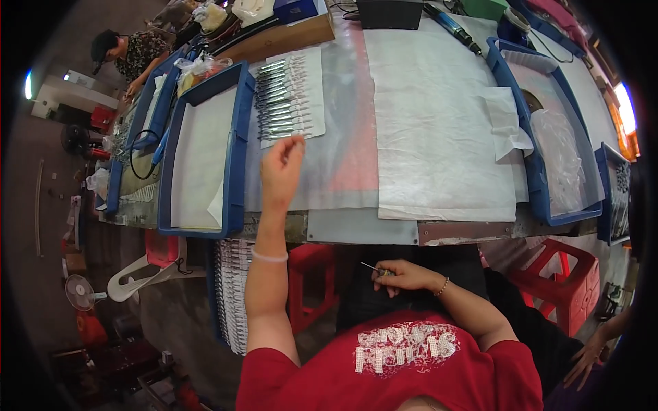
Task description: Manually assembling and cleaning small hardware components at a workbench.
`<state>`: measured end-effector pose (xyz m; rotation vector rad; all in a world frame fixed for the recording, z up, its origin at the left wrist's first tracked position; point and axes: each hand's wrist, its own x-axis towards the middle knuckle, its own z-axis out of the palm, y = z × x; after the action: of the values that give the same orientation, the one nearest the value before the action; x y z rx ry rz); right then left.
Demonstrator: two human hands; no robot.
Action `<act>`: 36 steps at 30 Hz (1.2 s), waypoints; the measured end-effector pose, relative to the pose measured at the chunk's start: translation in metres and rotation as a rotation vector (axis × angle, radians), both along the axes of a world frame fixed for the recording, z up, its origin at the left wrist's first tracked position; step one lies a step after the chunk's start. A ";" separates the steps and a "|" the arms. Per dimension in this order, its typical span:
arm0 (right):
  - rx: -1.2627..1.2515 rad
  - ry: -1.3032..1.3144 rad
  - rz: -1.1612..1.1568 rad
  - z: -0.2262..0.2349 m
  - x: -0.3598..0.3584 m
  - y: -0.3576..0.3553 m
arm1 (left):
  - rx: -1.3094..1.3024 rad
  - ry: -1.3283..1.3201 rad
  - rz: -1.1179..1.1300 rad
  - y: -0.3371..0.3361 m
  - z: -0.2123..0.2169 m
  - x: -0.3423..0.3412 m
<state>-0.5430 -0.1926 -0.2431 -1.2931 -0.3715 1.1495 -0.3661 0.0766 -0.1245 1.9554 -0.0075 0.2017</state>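
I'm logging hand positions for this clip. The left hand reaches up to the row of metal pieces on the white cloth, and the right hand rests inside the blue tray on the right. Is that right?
Not quite. The left hand does reach to the row of metal pieces on the white cloth, but the right hand is not in the blue tray; the head view shows it low by the lap, pinching a thin metal piece.

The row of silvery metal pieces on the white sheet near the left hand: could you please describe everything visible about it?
The row of silvery metal pieces lies on a white sheet on the worktable, beside a blue tray. They are slim, shiny, elongated items laid side by side in a neat column, pointing left to right. Their exact kind is too small to tell. The left hand reaches toward the column's near end, fingertips close; contact is unclear.
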 end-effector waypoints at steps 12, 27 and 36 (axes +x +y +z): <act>0.028 0.181 0.042 -0.015 0.003 -0.003 | 0.679 -0.338 -0.015 0.057 -0.034 0.145; 0.028 0.273 0.104 -0.008 0.014 -0.006 | 0.789 -0.150 -0.291 0.072 -0.016 0.160; 0.043 0.277 0.113 -0.014 0.012 -0.009 | 0.883 -0.170 -0.263 0.067 -0.018 0.159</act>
<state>-0.5308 -0.2014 -0.2570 -1.0678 -0.2647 1.3887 -0.2074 0.1433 -0.1422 2.7735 -0.5428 0.2078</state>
